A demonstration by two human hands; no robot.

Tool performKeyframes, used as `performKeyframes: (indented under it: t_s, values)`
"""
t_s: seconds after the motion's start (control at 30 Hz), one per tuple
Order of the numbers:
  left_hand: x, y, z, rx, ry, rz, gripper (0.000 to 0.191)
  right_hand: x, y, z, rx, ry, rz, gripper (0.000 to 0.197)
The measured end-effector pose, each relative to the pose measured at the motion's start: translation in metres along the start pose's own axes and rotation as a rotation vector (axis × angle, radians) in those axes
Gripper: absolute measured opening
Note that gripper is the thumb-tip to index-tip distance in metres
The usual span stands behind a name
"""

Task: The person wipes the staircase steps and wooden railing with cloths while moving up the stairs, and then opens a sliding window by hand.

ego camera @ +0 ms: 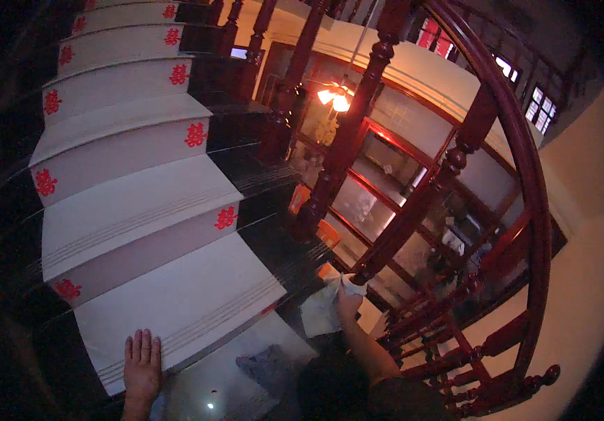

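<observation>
My left hand (143, 364) lies palm down, fingers stretched out, on a white stair covering (175, 294) near the front edge of a tread. My right hand (350, 304) grips a pale cloth (323, 311) at the foot of a turned dark-red wooden baluster (404, 226). Part of the cloth is bunched against the baluster's base, and the rest hangs over the dark stair edge. A crumpled grey-blue cloth (266, 364) rests on the lower step, between my two hands.
The staircase curves upward with red double-happiness cutouts (226, 217) on its risers. Dark polished stone (267, 226) borders the white covering. A curved wooden handrail (530, 173) runs along the right. Beyond the balusters, a lit hanging lamp (336, 97) and glazed wooden partitions (412, 116) stand lower down.
</observation>
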State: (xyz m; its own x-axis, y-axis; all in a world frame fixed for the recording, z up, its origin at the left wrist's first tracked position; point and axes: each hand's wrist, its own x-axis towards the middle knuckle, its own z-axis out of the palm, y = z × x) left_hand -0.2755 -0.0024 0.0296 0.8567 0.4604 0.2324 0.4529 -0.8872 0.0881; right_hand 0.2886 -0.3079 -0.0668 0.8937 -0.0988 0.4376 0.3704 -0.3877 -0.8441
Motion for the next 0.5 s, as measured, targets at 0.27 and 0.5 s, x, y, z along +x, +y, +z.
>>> performKeyframes:
  t_s: [0.27,0.5]
  values:
    - [-0.009,0.002,-0.011,0.062,0.020,0.050,0.065,-0.041,0.038,-0.019,0.299,-0.346,0.093,0.039]
    - [-0.004,0.004,-0.013,0.028,-0.066,0.050,0.072,-0.028,0.068,-0.014,0.220,-0.347,-0.023,0.028]
